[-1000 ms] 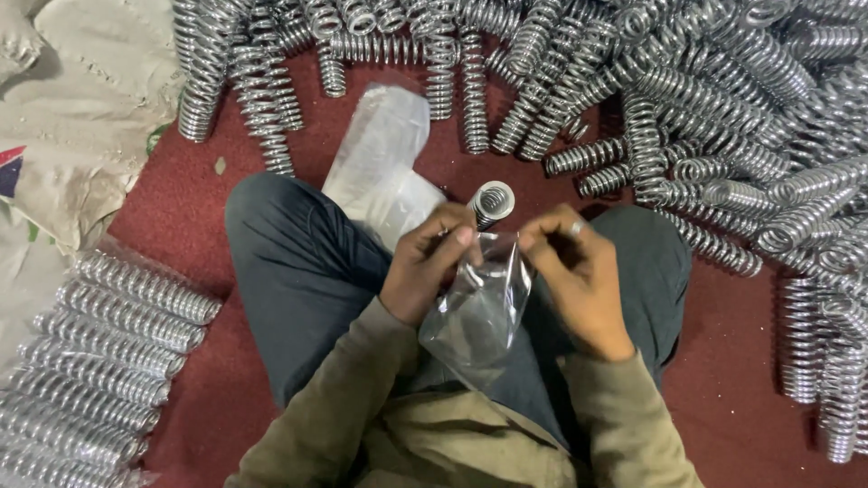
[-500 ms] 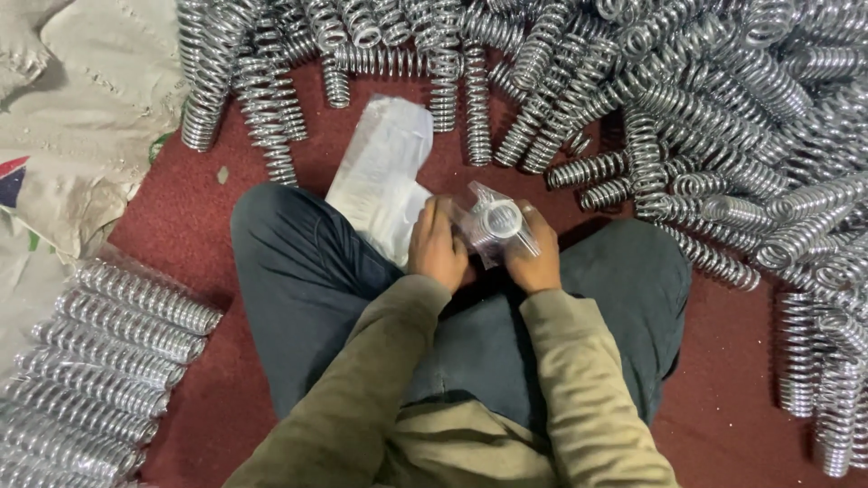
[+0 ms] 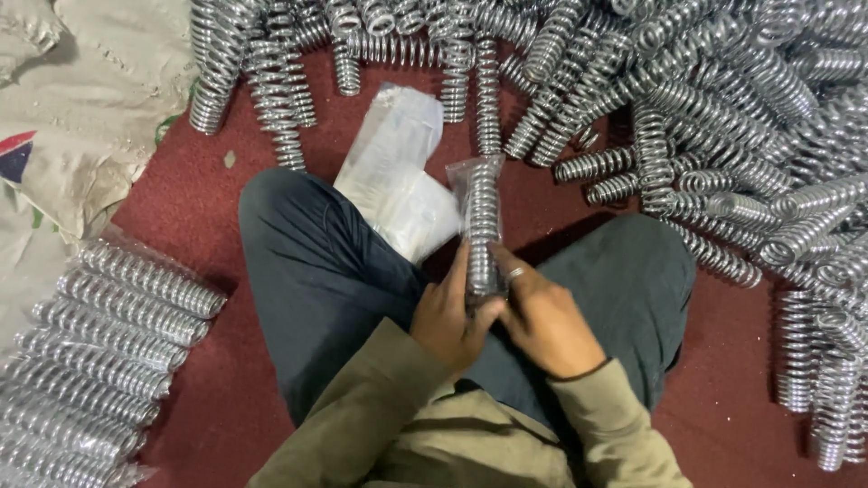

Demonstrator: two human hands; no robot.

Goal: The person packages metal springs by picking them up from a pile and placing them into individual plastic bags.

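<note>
- Left hand (image 3: 449, 316) and right hand (image 3: 542, 318) both wrap the lower end of one coil spring (image 3: 482, 226), held roughly upright over the lap, its top pointing away from the person.
- Both hands are closed on it: left fingers curl round from the left, right thumb and fingers pinch from the right. There is a ring on one right-hand finger.
- The spring sits inside a clear plastic sleeve (image 3: 470, 176); the film is crinkled and loose at the top end.
- Look: bright chrome-like steel, tight even coils, long and narrow cylinder.
- Handling, my read: stiff steel, fairly heavy for its width and not fragile. The film is thin and slick, so the spring may slide inside it. Grip the coil body through the film, near an end, not the loose film alone.
- A flat stack of empty clear bags (image 3: 398, 172) lies on the red floor (image 3: 181, 217) just past the left knee.
- A big pile of bare springs (image 3: 705, 99) runs across the top and right.
- A neat row of bagged springs (image 3: 99, 343) lies at left, beside a woven sack (image 3: 90, 90).
</note>
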